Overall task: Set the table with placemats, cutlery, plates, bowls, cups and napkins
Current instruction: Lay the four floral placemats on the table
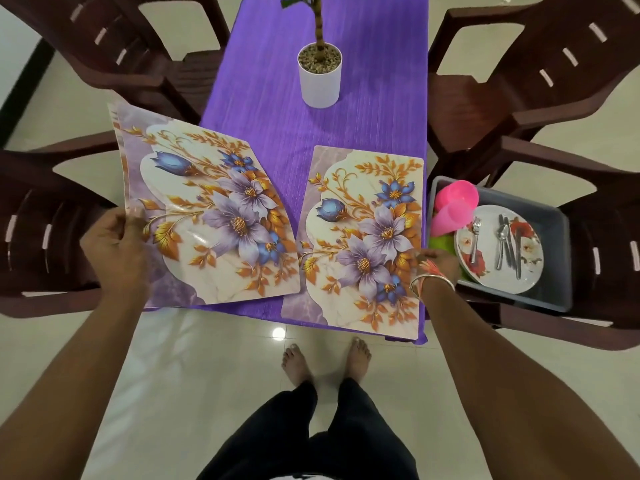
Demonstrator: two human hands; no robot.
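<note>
Grip on the left (114, 244) pinches the 9 o'clock edge of the curled placemat (207, 216), and right grip (438, 263) rests relaxed fingers on the flat placemat (360, 244), at 3 o'clock from it on the desk (277, 126).

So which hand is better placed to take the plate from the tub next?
Right. The right hand touches the laid placemat beside the grey tub holding the plate; the left hand grips the other placemat.

Two floral placemats (214, 220) are lying at the fingers; beyond the right fingers (423, 255) one grey tub (519, 301) is holding two pink cups (455, 202) and perhaps five cutlery pieces (506, 244).
</note>
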